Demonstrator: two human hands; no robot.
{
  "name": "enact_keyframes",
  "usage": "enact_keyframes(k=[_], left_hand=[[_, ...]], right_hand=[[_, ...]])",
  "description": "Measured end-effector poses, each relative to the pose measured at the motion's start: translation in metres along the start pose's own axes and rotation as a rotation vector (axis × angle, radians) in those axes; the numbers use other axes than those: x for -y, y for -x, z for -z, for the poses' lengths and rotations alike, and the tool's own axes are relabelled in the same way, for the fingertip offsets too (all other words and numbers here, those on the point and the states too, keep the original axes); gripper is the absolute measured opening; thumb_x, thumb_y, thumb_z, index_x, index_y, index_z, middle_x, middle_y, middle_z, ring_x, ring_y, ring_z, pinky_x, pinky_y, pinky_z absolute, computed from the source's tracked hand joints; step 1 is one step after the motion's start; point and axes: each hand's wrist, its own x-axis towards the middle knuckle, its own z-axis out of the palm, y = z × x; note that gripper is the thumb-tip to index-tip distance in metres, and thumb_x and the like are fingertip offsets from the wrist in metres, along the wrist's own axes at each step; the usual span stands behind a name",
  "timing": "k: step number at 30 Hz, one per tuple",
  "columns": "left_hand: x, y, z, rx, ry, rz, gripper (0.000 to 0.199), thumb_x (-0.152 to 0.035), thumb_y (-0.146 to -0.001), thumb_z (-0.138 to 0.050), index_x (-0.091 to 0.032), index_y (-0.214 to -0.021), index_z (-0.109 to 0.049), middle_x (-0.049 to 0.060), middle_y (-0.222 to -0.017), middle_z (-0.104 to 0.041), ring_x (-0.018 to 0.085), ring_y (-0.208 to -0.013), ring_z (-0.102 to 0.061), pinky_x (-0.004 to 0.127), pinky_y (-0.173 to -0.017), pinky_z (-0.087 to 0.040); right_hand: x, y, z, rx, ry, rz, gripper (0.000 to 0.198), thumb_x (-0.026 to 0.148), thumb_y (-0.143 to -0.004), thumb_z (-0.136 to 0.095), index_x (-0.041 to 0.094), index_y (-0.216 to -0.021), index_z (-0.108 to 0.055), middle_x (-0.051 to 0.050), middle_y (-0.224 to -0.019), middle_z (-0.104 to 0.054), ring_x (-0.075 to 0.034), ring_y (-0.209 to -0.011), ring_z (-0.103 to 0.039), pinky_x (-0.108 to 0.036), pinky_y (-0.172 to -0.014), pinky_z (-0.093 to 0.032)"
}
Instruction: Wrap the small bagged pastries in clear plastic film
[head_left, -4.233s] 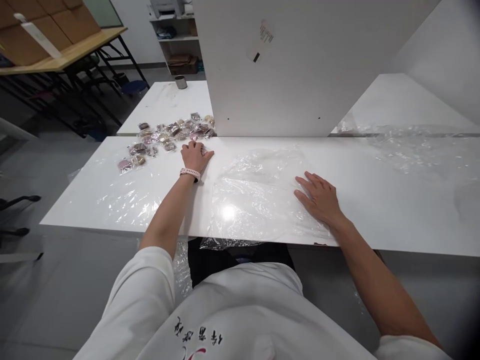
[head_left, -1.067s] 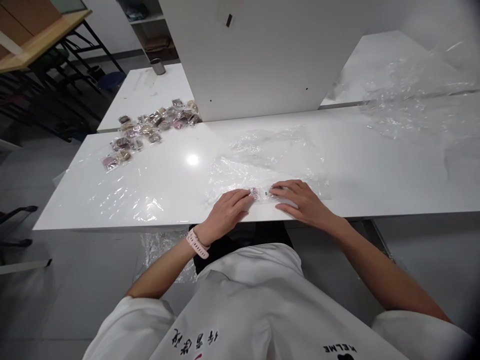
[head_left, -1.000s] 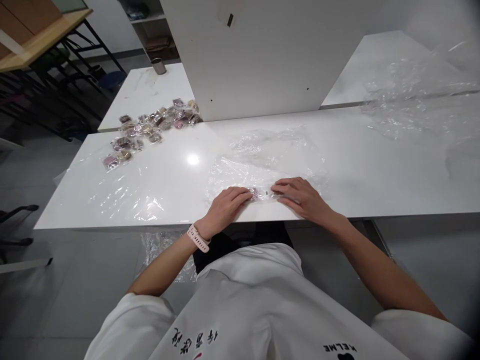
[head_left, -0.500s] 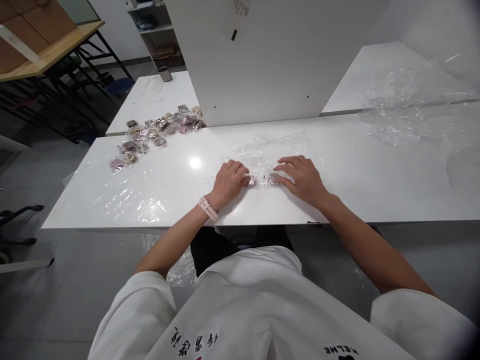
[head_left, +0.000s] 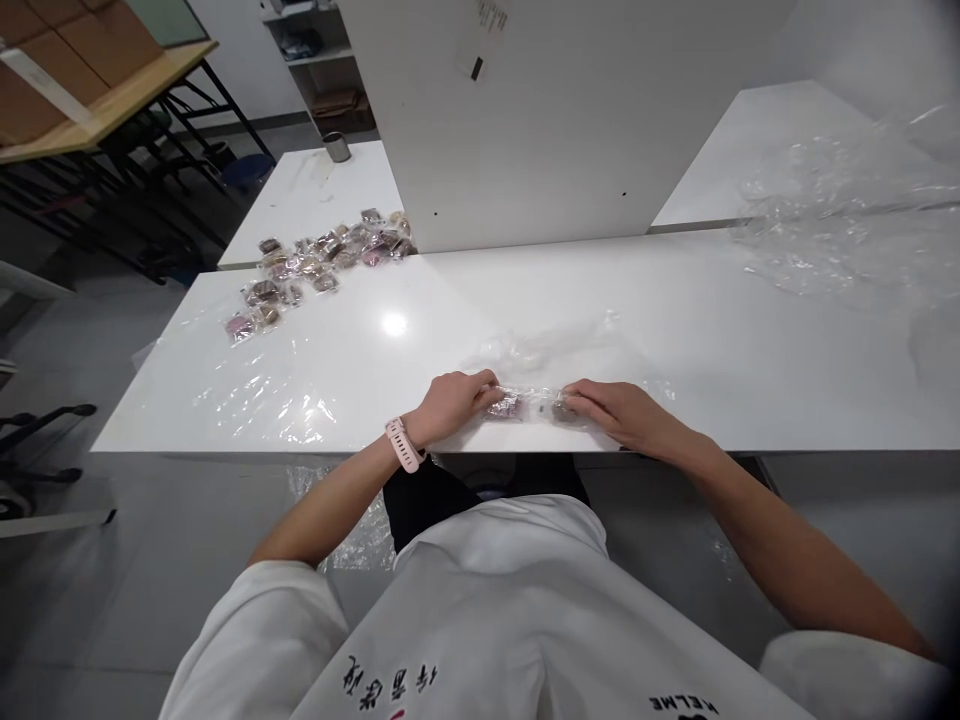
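Near the front edge of the white table, my left hand (head_left: 459, 402) pinches clear plastic film (head_left: 529, 350) around a small purplish packet (head_left: 507, 407). A pink band circles my left wrist. My right hand (head_left: 619, 410) is closed on the same film at a brownish small packet (head_left: 564, 408). The two packets lie side by side under the film, a short gap between them. The film's far part spreads out flat and crinkled beyond my hands. My fingertips partly cover the outer ends of both packets.
Several wrapped small packets (head_left: 322, 255) are heaped at the table's back left. A large white panel (head_left: 540, 130) stands upright behind. Crumpled clear plastic (head_left: 825, 215) lies at the right, and another plastic sheet (head_left: 262, 400) at the left. A metal cup (head_left: 337, 147) stands farther back.
Both hands have come nearer to me, toward the table's front edge, bringing the film and the two packets along. My right fingers, spread before, have closed on the film.
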Motion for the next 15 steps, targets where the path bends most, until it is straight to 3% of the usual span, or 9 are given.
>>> enact_keyframes(k=[2, 5, 7, 9, 10, 11, 12, 13, 15], left_hand=[[-0.003, 0.001, 0.002, 0.037, 0.059, 0.051, 0.027, -0.046, -0.099, -0.055, -0.02, -0.098, -0.065, -0.001, -0.064, -0.064, 0.016, -0.059, -0.058, 0.025, -0.057, -0.033], [0.003, -0.007, 0.011, -0.081, 0.119, 0.089, 0.024, -0.042, -0.093, -0.065, -0.02, -0.086, -0.066, 0.0, -0.065, -0.064, 0.015, -0.058, -0.056, 0.027, -0.058, -0.036], [0.015, -0.016, 0.023, -0.366, 0.225, 0.115, 0.025, -0.039, -0.093, -0.064, -0.019, -0.078, -0.064, 0.001, -0.068, -0.065, 0.014, -0.061, -0.056, 0.028, -0.061, -0.04], [0.03, -0.03, 0.036, -0.699, 0.383, 0.173, 0.023, -0.033, -0.096, -0.059, -0.019, -0.078, -0.062, 0.002, -0.077, -0.067, 0.014, -0.069, -0.059, 0.027, -0.065, -0.045], [0.037, -0.037, 0.041, -0.787, 0.468, 0.214, 0.02, -0.03, -0.097, -0.058, -0.019, -0.081, -0.063, 0.003, -0.082, -0.068, 0.014, -0.073, -0.06, 0.027, -0.067, -0.047], [0.041, -0.044, 0.045, -0.772, 0.555, 0.251, 0.015, -0.028, -0.096, -0.058, -0.019, -0.085, -0.064, 0.004, -0.088, -0.069, 0.014, -0.075, -0.062, 0.027, -0.068, -0.049], [0.043, -0.052, 0.046, -0.658, 0.641, 0.27, 0.011, -0.027, -0.095, -0.06, -0.019, -0.091, -0.066, 0.005, -0.093, -0.07, 0.014, -0.077, -0.064, 0.027, -0.067, -0.05], [0.041, -0.059, 0.045, -0.473, 0.722, 0.259, 0.01, -0.026, -0.092, -0.063, -0.019, -0.099, -0.068, 0.006, -0.097, -0.071, 0.014, -0.077, -0.066, 0.027, -0.067, -0.051], [0.033, -0.073, 0.039, -0.064, 0.839, 0.151, 0.031, -0.023, -0.086, -0.072, -0.022, -0.116, -0.068, 0.007, -0.102, -0.073, 0.015, -0.076, -0.067, 0.028, -0.066, -0.052]], right_hand=[[0.006, 0.005, -0.001, -0.046, 0.001, -0.065, 0.034, 0.046, -0.104, -0.043, 0.025, -0.117, -0.066, -0.002, -0.08, -0.073, -0.02, -0.067, -0.066, -0.029, -0.057, -0.045], [0.011, 0.005, -0.011, -0.278, 0.164, 0.093, 0.03, 0.026, -0.102, -0.047, 0.025, -0.125, -0.067, -0.009, -0.117, -0.073, -0.025, -0.099, -0.068, -0.035, -0.075, -0.05], [0.011, 0.004, -0.022, -0.332, 0.209, 0.289, 0.044, 0.006, -0.097, -0.041, 0.026, -0.123, -0.069, -0.007, -0.133, -0.068, -0.025, -0.117, -0.063, -0.037, -0.088, -0.05], [0.01, 0.004, -0.033, -0.327, 0.199, 0.405, 0.056, -0.007, -0.089, -0.035, 0.025, -0.119, -0.07, -0.005, -0.133, -0.068, -0.023, -0.12, -0.06, -0.037, -0.09, -0.05], [0.009, 0.005, -0.037, -0.326, 0.19, 0.426, 0.059, -0.01, -0.086, -0.034, 0.025, -0.117, -0.071, -0.005, -0.131, -0.069, -0.022, -0.12, -0.06, -0.036, -0.09, -0.05], [0.007, 0.005, -0.04, -0.327, 0.18, 0.429, 0.06, -0.011, -0.084, -0.034, 0.024, -0.116, -0.071, -0.004, -0.131, -0.07, -0.022, -0.119, -0.06, -0.037, -0.089, -0.05], [0.007, 0.005, -0.043, -0.33, 0.17, 0.422, 0.061, -0.012, -0.083, -0.035, 0.023, -0.116, -0.071, -0.004, -0.131, -0.07, -0.023, -0.119, -0.06, -0.037, -0.09, -0.05], [0.006, 0.005, -0.045, -0.331, 0.157, 0.413, 0.061, -0.012, -0.082, -0.035, 0.024, -0.115, -0.071, -0.004, -0.131, -0.07, -0.023, -0.118, -0.06, -0.038, -0.09, -0.05], [0.005, 0.004, -0.046, -0.329, 0.121, 0.398, 0.061, -0.012, -0.081, -0.036, 0.025, -0.114, -0.072, -0.003, -0.13, -0.07, -0.023, -0.117, -0.06, -0.039, -0.09, -0.05]])
